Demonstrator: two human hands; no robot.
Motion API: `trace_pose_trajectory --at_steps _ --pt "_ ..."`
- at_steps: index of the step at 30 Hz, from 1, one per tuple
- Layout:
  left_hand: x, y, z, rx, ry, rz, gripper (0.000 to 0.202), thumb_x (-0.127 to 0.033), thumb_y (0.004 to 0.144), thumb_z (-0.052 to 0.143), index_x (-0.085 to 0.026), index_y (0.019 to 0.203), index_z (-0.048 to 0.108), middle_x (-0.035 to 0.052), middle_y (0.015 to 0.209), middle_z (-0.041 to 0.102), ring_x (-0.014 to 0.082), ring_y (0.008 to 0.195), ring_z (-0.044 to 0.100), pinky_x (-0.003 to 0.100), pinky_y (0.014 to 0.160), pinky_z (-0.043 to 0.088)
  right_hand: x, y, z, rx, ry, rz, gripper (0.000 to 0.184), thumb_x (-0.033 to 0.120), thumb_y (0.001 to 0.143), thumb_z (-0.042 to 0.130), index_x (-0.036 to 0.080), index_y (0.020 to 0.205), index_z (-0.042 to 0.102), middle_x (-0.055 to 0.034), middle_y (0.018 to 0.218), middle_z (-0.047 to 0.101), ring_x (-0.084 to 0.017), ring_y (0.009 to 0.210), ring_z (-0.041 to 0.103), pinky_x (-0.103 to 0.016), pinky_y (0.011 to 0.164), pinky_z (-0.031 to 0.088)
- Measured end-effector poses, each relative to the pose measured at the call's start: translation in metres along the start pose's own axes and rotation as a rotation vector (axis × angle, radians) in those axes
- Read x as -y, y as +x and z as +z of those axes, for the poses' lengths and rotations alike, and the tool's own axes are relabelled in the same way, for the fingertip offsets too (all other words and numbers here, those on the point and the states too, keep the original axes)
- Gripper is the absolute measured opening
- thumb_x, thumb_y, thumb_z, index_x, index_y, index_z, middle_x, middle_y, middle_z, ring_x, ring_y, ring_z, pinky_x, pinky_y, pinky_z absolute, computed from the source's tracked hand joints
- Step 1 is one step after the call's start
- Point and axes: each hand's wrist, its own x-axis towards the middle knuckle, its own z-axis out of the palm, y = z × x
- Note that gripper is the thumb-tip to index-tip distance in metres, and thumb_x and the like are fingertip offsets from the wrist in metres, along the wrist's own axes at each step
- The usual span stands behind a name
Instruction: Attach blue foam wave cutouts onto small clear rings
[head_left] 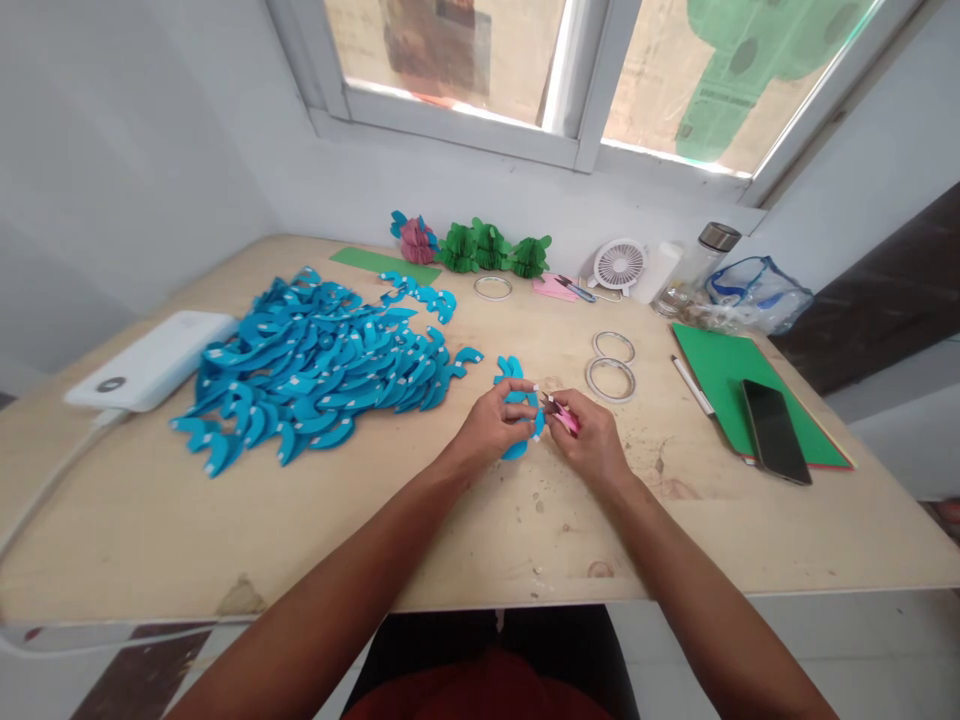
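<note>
In front of me, over the middle of the table, my left hand (pixel 487 428) pinches a curved blue paper piece (pixel 538 424) with small white squares stuck on it. My right hand (pixel 592 440) is closed around small pink-handled snips (pixel 566 416), whose dark tips come right up to the edge of the blue piece. A small white bit shows at the tips, too small to name. More blue cutouts (pixel 510 366) lie just behind my left fingers. To the left spreads a large pile of similar blue paper pieces (pixel 337 350), many bearing white squares.
A white power bank (pixel 154 360) with a cable sits left. Tape rolls (pixel 610 381), a green folder (pixel 735 365), a phone (pixel 776 430) and a white pen (pixel 692 386) lie right. Along the back stand green paper ornaments (pixel 489 246), a small fan (pixel 619 264) and a bottle (pixel 697 268).
</note>
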Motion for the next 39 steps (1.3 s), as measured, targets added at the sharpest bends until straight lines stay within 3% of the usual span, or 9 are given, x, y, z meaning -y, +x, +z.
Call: trace_pose_trajectory --at_steps 21,39 --pt "0.0035 0.0008 0.0008 0.023 -0.024 0.003 0.051 -0.018 0.054 0.069 -0.017 0.101 0.050 -0.0024 0.069 0.067 0.0125 0.063 0.060 0.024 0.063 0.043 0.0007 -0.0002 0.0014 -0.085 0.027 0.074 0.016 0.021 0.078 0.051 0.021 0.090 0.061 -0.0032 0.080 0.067 -0.017 0.068 0.060 -0.027 0.064 0.045" --pt "0.0029 0.0009 0.0012 0.006 0.003 0.051 0.047 -0.015 0.054 0.066 -0.017 0.099 0.052 -0.0031 0.067 0.065 0.0104 0.059 0.057 0.020 0.056 0.040 -0.0039 0.0004 0.0012 -0.031 0.008 -0.059 0.020 0.015 0.076 0.050 0.021 0.091 0.061 -0.0030 0.080 0.064 -0.015 0.068 0.058 -0.024 0.062 0.043"
